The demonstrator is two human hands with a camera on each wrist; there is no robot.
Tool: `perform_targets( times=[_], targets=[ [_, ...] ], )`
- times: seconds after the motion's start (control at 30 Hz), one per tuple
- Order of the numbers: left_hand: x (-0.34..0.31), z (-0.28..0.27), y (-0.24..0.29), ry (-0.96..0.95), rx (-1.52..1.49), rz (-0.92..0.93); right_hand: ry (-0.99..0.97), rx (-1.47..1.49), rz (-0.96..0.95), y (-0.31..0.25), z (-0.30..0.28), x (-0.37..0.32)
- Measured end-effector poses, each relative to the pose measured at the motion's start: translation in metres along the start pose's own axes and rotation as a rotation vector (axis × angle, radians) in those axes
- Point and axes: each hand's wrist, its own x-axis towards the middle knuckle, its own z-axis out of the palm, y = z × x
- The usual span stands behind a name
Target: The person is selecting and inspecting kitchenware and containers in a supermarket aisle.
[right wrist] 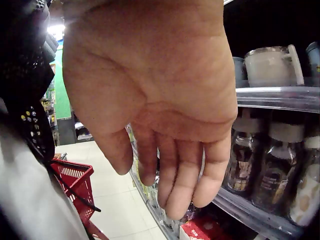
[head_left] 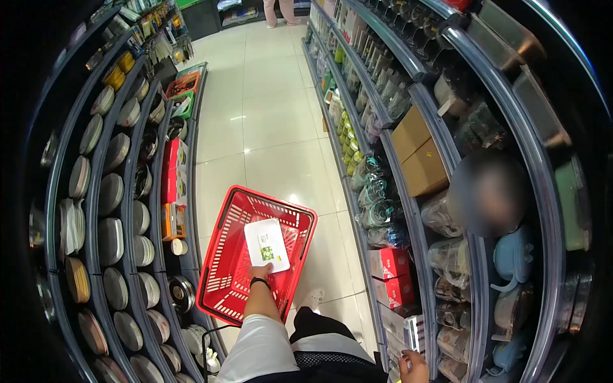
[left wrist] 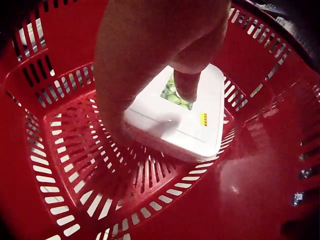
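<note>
In the head view, my left hand [head_left: 260,271] grips the near edge of a white lidded plastic container [head_left: 276,241]. The thumb presses on the lid in the left wrist view, beside a green picture label and a small yellow-and-red sticker; the other fingers are mostly hidden. Around the container is a red shopping basket [left wrist: 270,150] with slotted walls, the container lying inside its walls over the slotted bottom. My right hand [right wrist: 155,95] hangs beside the right-hand shelves, fingers loosely bent and holding nothing.
Stacked plates [head_left: 111,241] fill the left shelves. Glass bottles [right wrist: 272,167], a mug [right wrist: 270,65], red boxes [head_left: 393,290] and cardboard boxes [head_left: 418,156] stand on the right. A tiled aisle [head_left: 271,115] runs between, with another person's legs [head_left: 279,11] at its far end.
</note>
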Motion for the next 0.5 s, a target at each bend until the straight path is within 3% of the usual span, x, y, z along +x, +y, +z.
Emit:
perform_targets(
  times=[0.07,0.13,0.23,0.43,0.5],
  targets=[
    [-0.017,-0.009,0.015,0.069,-0.068,-0.049,-0.032,-0.041,0.048,-0.009,0.001,0.003],
    [-0.007,-0.004,0.006,-0.04,-0.255,-0.1,-0.042,-0.061,0.072,-0.02,-0.001,0.004],
    [0.035,0.011,-0.023,-0.208,-0.216,-0.022,-0.092,-0.109,0.159,-0.017,0.004,0.001],
    [0.041,0.018,-0.036,-0.028,-0.068,-0.032,-0.14,-0.093,0.113,-0.018,0.005,0.007],
    [0.01,0.008,-0.048,-0.135,-0.187,-0.055,-0.141,-0.088,0.097,-0.011,0.008,0.011]
  ],
)
